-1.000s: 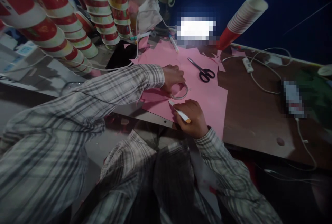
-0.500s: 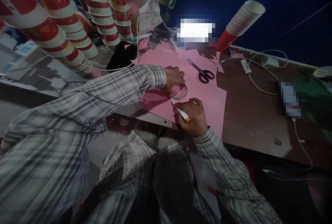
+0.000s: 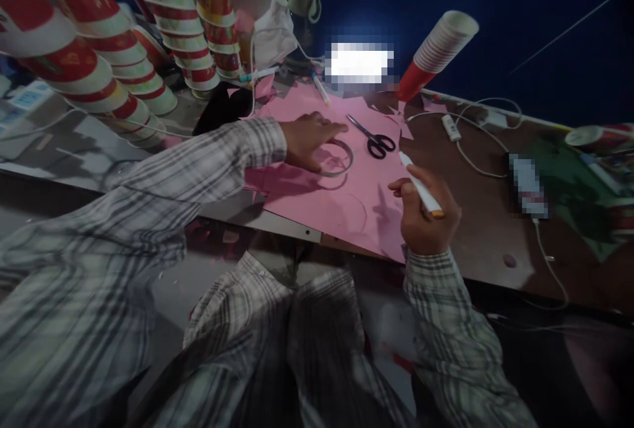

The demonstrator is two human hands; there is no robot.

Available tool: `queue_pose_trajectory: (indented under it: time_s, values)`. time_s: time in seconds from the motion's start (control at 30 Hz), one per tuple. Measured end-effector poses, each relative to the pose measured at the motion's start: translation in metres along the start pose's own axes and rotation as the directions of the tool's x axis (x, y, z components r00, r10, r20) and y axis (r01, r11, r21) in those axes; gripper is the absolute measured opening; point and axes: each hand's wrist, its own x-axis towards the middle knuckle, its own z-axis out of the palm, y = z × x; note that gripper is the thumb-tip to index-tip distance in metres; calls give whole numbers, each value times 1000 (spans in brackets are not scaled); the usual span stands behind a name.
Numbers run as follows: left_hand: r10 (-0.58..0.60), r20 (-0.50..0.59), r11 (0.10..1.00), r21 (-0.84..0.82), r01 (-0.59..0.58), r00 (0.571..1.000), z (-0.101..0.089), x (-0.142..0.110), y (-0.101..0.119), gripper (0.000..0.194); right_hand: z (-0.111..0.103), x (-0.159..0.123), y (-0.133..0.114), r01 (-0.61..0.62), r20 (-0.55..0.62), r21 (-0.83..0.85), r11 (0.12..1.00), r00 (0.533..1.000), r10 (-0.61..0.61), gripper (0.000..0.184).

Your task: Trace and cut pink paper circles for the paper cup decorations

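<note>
My left hand (image 3: pixel 308 141) grips a thin grey ring (image 3: pixel 351 160) by its left side. The ring is raised off the pink paper (image 3: pixel 307 200), and its shadow falls just below it. On the sheet, a faint curved line shows nearer the front edge. My right hand (image 3: pixel 433 220) is closed around a white marker (image 3: pixel 421 189) with an orange end, its other end pointing up and left, over the paper's right edge. Black-handled scissors (image 3: pixel 379 144) lie on the paper between the hands, touched by neither.
Tall stacks of red-and-white paper cups (image 3: pixel 178 38) stand at the left. Another cup stack (image 3: pixel 438 51) leans at the back right. Another marker (image 3: pixel 320 88) lies behind the scissors. White cables (image 3: pixel 488 167) cross the brown table (image 3: pixel 460 243), beside a blurred-out device (image 3: pixel 528 185).
My left hand has lifted the ring from the paper, uncovering a curved line. My right hand, with the marker, has moved up and right, away from the ring.
</note>
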Motion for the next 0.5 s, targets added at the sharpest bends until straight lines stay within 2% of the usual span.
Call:
queue_pose_trajectory:
  time_s: [0.07,0.13,0.23,0.3,0.4,0.5]
  values:
    - [-44,-93,996,-77,37,995,-8,-17,-13,96,0,5,3,11,-66,-1,1000,998,-11,29]
    - [-128,-209,987,-123,104,969,-9,-34,-30,100,4,11,8,45,-91,6,999,995,-44,28]
    - [-303,-317,952,-129,276,899,3,-53,-55,91,12,22,18,53,-55,29,998,997,-52,29]
    - [-378,-335,926,-115,360,863,17,-62,-67,86,19,29,24,47,-18,10,999,999,-47,29]
    - [-445,-339,894,-113,434,829,34,-70,-75,92,30,40,30,52,38,-56,997,998,-50,28]
    - [-473,-414,877,-134,462,778,40,-71,-70,82,40,52,37,98,93,-170,981,992,-83,30]
